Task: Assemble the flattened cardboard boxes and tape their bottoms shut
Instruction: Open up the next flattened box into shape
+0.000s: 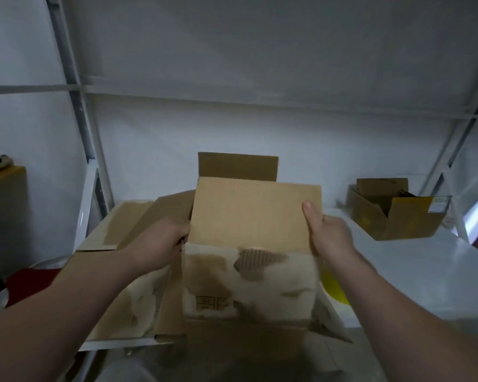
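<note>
The near flap of the box point(249, 216) stands up towards the person, so its inside is hidden. Its front wall is blurred, with a torn patch of bare ribbing and a printed mark too smeared to read. A yellow thing point(335, 285) shows just behind the box's right side, mostly covered, and I cannot tell what it is. The same goes for a red thing point(31, 282) low on the left, half under the left forearm.

The box is upright in the middle, at the front edge of the white table point(425, 266), with its far flap raised too. Left of it, flattened boxes point(127, 224) lie overlapping on the table. Well off to the right sits a second box point(392, 216), open with its flaps up. It has a label on one flap, and its inside is too dark to make out.

The left hand point(160, 241) grips the box's left edge, fingers curled round it and their tips out of sight. The right hand point(329, 232) holds the right edge, thumb flat on the near flap, fingers hidden behind.
</note>
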Tool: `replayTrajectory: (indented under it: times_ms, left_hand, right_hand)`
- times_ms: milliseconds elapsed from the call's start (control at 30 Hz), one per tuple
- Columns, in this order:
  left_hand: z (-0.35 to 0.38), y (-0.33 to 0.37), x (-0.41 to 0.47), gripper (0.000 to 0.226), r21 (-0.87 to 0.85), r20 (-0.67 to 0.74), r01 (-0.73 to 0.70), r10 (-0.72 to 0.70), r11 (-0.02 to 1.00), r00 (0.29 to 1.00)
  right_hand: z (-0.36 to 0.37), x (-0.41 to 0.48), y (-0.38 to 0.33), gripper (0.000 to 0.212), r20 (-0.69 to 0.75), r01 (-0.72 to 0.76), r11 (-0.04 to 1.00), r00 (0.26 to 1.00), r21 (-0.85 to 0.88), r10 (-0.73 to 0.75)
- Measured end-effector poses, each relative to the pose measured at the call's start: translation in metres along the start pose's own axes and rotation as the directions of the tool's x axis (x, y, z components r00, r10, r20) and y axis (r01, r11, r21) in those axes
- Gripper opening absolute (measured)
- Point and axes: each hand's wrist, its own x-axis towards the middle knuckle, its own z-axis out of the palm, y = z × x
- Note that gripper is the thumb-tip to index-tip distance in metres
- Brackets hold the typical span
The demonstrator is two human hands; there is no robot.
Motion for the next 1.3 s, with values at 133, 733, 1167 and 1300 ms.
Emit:
replayTrajectory:
  times_ms: [133,733,1167,1300]
  left_hand:
    - [0.015,0.0,-0.016,0.026,-0.014,0.185,-0.099,0.1,0.995,0.978]
    - [0.06,0.026,0.006,0.076,-0.089,0.282,0.398,-0.36,0.913,0.889]
    - [0.009,-0.001,0.149,0.09,-0.007,-0.045,0.391,-0.391,0.92,0.919]
    - [0.013,-0.011,0.177,0.085,0.07,-0.061,0.338,-0.334,0.939,0.941]
  right_hand:
    - [0.021,-0.026,0.037,0.058,0.062,-0.081,0.997,0.995,-0.003,0.081]
    - [0.057,-0.005,0.064,0.065,0.388,0.242,0.711,0.92,-0.66,0.047]
    - [0.065,-0.003,0.058,0.057,0.397,0.267,0.722,0.918,-0.639,0.013]
    - [0.064,-0.002,0.056,0.059,0.41,0.26,0.714,0.911,-0.65,0.041]
